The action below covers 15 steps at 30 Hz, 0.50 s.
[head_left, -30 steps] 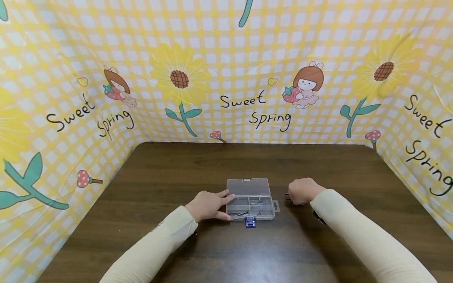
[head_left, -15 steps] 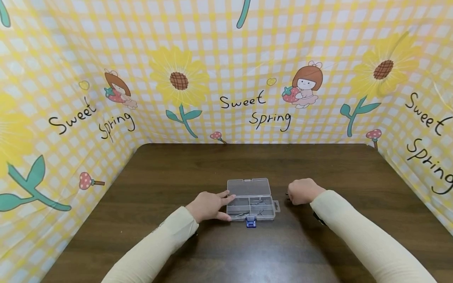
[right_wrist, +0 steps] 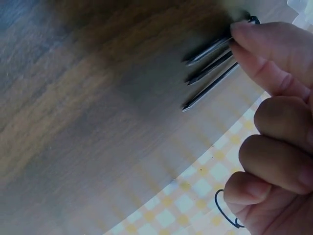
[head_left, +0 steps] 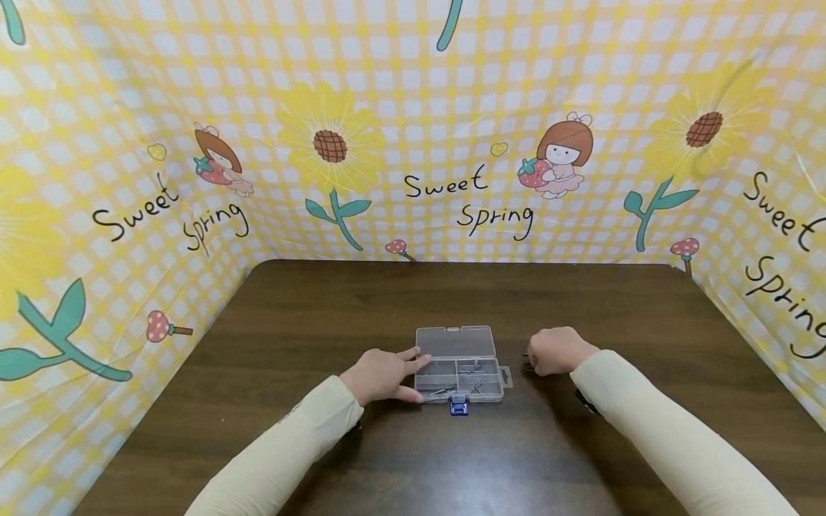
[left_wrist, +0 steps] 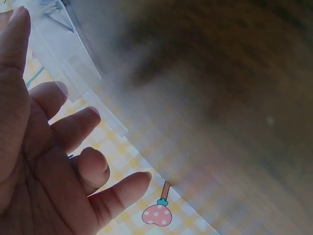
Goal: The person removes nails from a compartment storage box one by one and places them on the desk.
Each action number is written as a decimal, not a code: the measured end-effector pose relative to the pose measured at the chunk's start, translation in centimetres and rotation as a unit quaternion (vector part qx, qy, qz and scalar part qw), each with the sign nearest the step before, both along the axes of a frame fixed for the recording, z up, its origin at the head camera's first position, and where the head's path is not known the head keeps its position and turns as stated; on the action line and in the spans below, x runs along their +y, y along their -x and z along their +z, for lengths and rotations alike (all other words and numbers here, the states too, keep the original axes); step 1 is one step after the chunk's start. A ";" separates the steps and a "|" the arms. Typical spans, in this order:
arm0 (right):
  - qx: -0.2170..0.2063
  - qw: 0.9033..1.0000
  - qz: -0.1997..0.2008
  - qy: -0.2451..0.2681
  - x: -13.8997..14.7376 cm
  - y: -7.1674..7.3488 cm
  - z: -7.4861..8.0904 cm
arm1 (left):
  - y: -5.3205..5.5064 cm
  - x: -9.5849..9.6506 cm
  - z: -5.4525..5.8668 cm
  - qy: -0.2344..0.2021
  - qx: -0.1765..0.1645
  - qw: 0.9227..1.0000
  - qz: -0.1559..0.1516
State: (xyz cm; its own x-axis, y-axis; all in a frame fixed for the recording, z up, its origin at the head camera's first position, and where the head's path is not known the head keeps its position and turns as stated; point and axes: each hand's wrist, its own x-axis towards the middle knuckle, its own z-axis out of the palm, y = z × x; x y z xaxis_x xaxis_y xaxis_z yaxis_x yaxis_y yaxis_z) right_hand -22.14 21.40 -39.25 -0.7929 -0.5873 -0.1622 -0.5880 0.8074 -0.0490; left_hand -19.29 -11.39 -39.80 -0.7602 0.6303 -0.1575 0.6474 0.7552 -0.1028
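Note:
A clear plastic compartment box [head_left: 502, 388] sits on the table with its lid [head_left: 454, 342] swung back and its blue latch [head_left: 459, 407] hanging at the front. Thin metal nails [head_left: 442, 391] lie in some compartments. At the box's left end my left hand [head_left: 377, 376] rests with fingers spread, thumb at the front corner and fingertips by the hinge side. To the right of the box, my right hand [head_left: 558, 351] pinches a dark nail [right_wrist: 210, 52] between thumb and forefinger, its other fingers curled. Two more nails [right_wrist: 209, 89] lie parallel beside it on the tabletop.
The dark brown wooden table [head_left: 348, 301] has a glossy, reflective surface. A yellow checked cloth [head_left: 413, 129] with flowers and lettering hangs along its back and sides. A clear hanging tab [head_left: 507, 376] sticks out from the box's right end.
The right-hand fingers shift slightly over the nails. The left hand and the box stay put; the whole view drifts a little.

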 end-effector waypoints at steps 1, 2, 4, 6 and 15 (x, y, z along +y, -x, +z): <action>-0.001 1.000 0.000 0.003 0.0 0.0 0.0 | 0.0 0.0 0.0 -0.002 -0.002 1.000 0.001; -0.001 1.000 0.001 0.005 0.1 0.1 0.1 | 0.0 0.0 0.0 -0.004 -0.006 1.000 0.002; 0.002 1.000 0.001 0.010 0.2 0.3 0.2 | 0.0 0.0 -0.1 -0.005 -0.011 1.000 0.004; 0.006 1.000 0.005 0.020 0.3 0.5 0.3 | 0.0 0.0 -0.1 -0.006 -0.016 1.000 0.005; -0.007 0.995 0.002 0.095 -0.9 1.0 0.8 | 0.0 0.0 0.1 -0.009 -0.013 1.000 0.000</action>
State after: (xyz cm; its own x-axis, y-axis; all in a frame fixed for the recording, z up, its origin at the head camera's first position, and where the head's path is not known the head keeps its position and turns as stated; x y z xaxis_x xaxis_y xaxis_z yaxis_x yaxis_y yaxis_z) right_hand -23.11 20.53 -38.40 -0.7889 -0.6118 -0.0583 -0.5898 0.7803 -0.2079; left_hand -19.26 -11.44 -39.71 -0.7559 0.6335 -0.1653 0.6499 0.7565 -0.0729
